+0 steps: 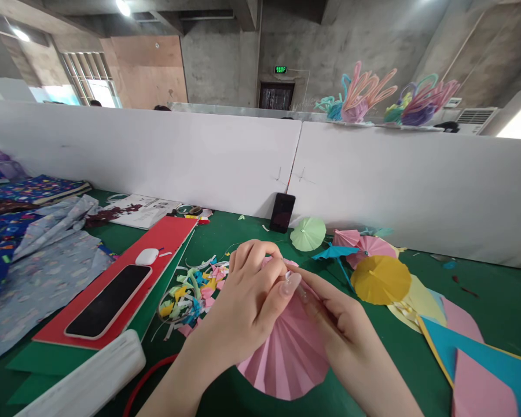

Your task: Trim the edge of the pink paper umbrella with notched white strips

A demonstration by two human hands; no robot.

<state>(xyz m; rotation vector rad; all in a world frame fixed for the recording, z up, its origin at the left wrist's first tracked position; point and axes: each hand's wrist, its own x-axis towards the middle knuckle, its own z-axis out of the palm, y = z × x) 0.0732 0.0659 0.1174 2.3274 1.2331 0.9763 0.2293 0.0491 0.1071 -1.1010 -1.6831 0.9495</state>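
Pinched between both hands is a pink pleated paper umbrella (286, 359), its folds fanning down toward me. My left hand (254, 289) curls over its centre, thumb and fingers pressed together at a small whitish bit too small to make out. On the other side, my right hand (336, 313) grips the paper's upper right part with thumb and fingers closed. Beyond my hands lie finished-looking paper umbrellas: a light green one (308, 234), a blue one (335, 252), a pink one (375, 249) and a yellow one (382, 280).
Colourful paper scraps (195, 292) lie to the left, by red card (173, 231) bearing a phone (108, 301) and white case (147, 256). A black phone (282, 212) leans on the white partition (226, 156). Coloured paper sheets (481, 341) sit at right; cloth (65, 260) at left.
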